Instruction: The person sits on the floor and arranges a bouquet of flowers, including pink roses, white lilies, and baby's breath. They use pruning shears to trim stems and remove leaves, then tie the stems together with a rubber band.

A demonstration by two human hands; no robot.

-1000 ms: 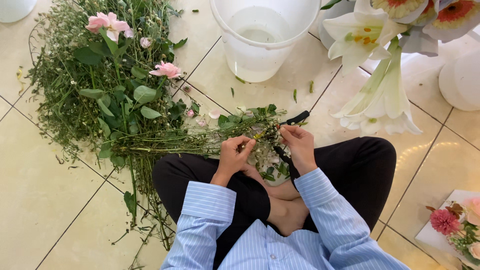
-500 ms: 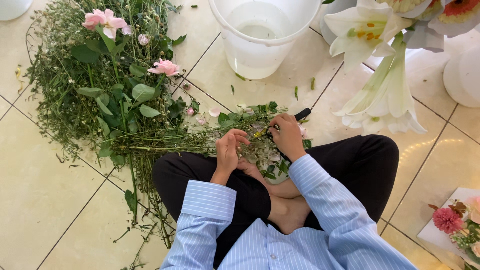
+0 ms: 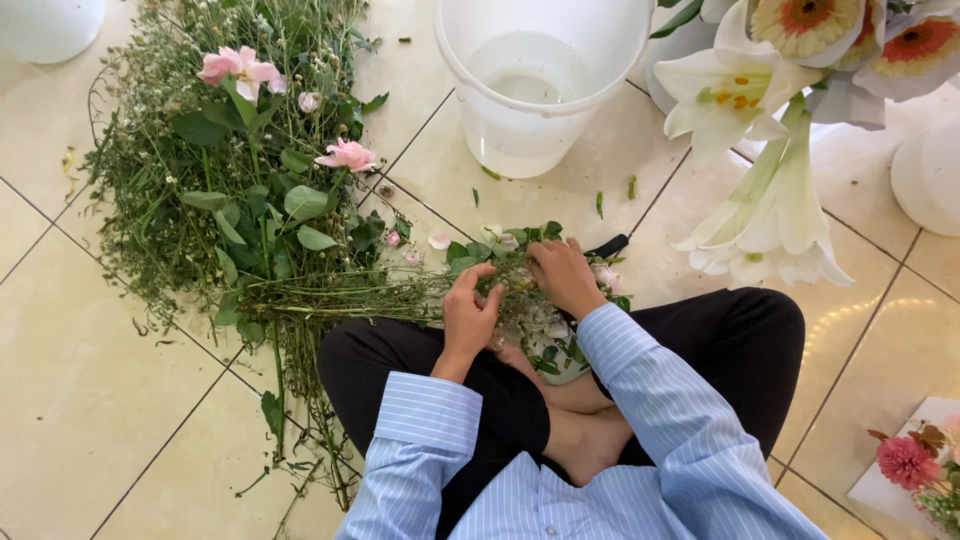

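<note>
Leafy green flower stems (image 3: pixel 500 262) lie across the seated person's lap above the tiled floor (image 3: pixel 90 400). Left hand (image 3: pixel 470 310) pinches them; right hand (image 3: pixel 565 275), shifted leftward since a moment ago, closes its fingers over the foliage beside black-handled shears (image 3: pixel 607 245).

**Materials and finishes**

Floor tiles (image 3: pixel 90 400): glossy cream ceramic, smooth, dark grout. Bucket (image 3: pixel 540 90): translucent white plastic, smooth. Shirt sleeves (image 3: pixel 640 370): striped blue woven cloth, matt. Trousers (image 3: pixel 740 340): black matt cloth. Lily petals (image 3: pixel 770 220): waxy white. Stem bundle (image 3: pixel 330 295): leafy, rough, matt.
</note>
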